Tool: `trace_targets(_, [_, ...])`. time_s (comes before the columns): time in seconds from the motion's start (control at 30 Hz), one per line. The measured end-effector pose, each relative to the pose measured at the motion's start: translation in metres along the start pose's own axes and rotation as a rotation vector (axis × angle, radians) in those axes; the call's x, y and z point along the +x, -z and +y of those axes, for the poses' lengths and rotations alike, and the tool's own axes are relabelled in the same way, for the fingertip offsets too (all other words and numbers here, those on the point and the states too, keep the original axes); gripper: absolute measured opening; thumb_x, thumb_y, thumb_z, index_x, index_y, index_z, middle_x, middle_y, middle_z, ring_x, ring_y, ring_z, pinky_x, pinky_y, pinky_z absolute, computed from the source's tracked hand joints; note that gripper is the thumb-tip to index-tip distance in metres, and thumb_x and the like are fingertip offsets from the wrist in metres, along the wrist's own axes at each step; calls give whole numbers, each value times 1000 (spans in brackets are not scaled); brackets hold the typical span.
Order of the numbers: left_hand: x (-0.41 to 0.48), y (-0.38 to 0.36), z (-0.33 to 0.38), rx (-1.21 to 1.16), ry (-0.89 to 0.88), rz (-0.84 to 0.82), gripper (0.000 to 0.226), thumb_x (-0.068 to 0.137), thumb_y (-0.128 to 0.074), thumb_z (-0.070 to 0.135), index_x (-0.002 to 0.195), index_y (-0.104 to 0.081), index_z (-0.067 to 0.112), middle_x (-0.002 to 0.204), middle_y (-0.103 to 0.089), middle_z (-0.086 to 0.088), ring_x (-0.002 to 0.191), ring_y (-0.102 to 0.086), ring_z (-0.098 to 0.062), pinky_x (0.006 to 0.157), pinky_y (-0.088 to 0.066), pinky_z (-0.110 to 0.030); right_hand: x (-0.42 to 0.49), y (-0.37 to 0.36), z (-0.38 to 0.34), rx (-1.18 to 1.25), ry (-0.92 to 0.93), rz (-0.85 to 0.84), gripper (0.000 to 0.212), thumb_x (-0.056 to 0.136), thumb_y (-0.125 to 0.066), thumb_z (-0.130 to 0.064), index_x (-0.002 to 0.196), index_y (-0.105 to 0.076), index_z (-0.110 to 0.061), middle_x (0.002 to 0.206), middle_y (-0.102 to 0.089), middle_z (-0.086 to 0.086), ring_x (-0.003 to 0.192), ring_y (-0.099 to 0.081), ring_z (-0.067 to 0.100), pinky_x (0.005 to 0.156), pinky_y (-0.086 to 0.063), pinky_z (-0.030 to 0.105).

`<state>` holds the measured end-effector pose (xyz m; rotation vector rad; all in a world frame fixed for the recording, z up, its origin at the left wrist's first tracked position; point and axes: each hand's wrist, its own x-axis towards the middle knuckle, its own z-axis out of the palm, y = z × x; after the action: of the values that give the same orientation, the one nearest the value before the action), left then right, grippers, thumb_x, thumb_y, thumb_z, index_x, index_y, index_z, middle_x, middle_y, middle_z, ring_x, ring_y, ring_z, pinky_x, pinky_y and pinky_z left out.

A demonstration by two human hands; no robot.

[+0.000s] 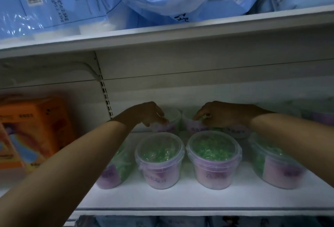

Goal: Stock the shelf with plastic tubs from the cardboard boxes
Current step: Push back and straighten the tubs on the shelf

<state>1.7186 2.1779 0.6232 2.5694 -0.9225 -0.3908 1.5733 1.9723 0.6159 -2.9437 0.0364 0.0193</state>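
Note:
Several clear plastic tubs with green contents and purple labels stand on the white shelf (162, 197). In the front row are a middle-left tub (160, 161) and a middle-right tub (214, 159), with one more tub at each side. Both my arms reach to the back row. My left hand (150, 113) grips the lid rim of a back tub (171, 121) from above. My right hand (222, 113) grips the rim of the neighbouring back tub (193, 125). A further back tub (236, 132) sits under my right wrist, mostly hidden.
An orange package (30, 129) stands at the shelf's left end. The shelf above (162, 35) carries blue plastic-wrapped packs (54, 0), leaving low headroom. A slotted upright (106, 96) runs down the back wall. More goods show dimly below the shelf's front edge.

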Motion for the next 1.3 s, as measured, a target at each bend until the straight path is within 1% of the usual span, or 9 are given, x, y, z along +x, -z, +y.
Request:
trace_targets(0.13, [-7,-1,3,114,2,39,59,82,-71,43,133,-56,17,136,-53,-7,114,-54,-24,91,-48,-31,-5,2,-4,-9,-26,-16,42,93,-51,-24,135,-50,-30,146,-38,-4,129,-42,15,101,-30,22])
trace_targets(0.23, [-20,-5,15,224,-56,225,55,84,-66,47,132,-56,22,142,-48,-4,125,-49,-24,98,-37,-29,-20,7,-8,77,-20,63,44,94,-54,-25,137,-48,-28,147,-39,-2,128,-45,15,104,-37,27])
trace_targets(0.37, [-48,-15,39,202,-182,397,46,87,-59,52,128,-55,32,135,-55,3,117,-55,-20,99,-44,-37,-54,18,-10,-41,-31,262,40,94,-51,-35,134,-46,-39,141,-45,-9,121,-50,15,96,-42,32])
trace_targets(0.47, [-78,-28,62,172,-185,464,45,87,-56,55,129,-51,40,129,-57,12,108,-58,-12,94,-46,-32,-96,23,-8,-87,-55,399,40,91,-50,-45,131,-45,-45,135,-48,-15,116,-52,12,93,-43,31])
trace_targets(0.67, [-154,-73,116,61,-336,673,51,86,-56,50,134,-47,37,122,-61,9,92,-61,-8,82,-54,-34,-203,22,22,-86,-58,649,44,84,-55,-57,123,-56,-36,123,-59,-11,101,-61,16,85,-50,38])
trace_targets(0.77, [-189,-108,155,52,-373,693,59,83,-52,54,138,-40,38,116,-62,12,86,-63,-9,76,-57,-38,-269,17,52,-93,-113,704,45,86,-54,-56,126,-54,-36,124,-60,-13,99,-62,16,81,-51,36])
trace_targets(0.9, [-220,-163,220,8,-404,688,63,85,-58,50,141,-34,37,101,-63,19,77,-64,-6,71,-56,-36,-357,4,96,-122,-227,692,62,77,-37,-70,126,-56,-37,118,-64,-15,97,-65,15,77,-48,28])
trace_targets(1.03, [-236,-221,290,-35,-455,624,59,85,-57,51,139,-39,37,106,-65,17,75,-63,-4,71,-56,-36,-445,-6,145,-167,-327,549,49,84,-50,-60,131,-48,-43,130,-57,-18,105,-61,12,81,-48,30])
trace_targets(1.3, [-238,-312,423,-35,-542,458,56,86,-56,55,137,-36,43,114,-61,22,83,-63,0,74,-55,-35,-583,0,238,-152,-490,443,45,85,-53,-57,127,-51,-41,125,-58,-15,109,-58,14,86,-50,37])
